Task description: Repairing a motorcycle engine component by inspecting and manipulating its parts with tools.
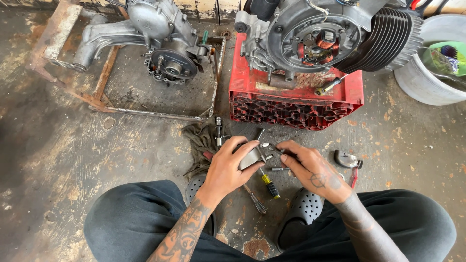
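Partly, the small grey metal part (253,156) is disappearing under the left hand (228,167), whose fingers are curling tightly around it above the floor. The right hand (310,167) is pinching its far end; what it grips is too small to tell. A yellow-handled screwdriver (268,183) is lying beneath, a rag (201,138) beside, and a red crate (296,104) is carrying an engine (325,34) beyond.

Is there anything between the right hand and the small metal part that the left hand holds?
Nothing visible. The left hand grips the small metal part, and the right hand has its fingers already at its right end.
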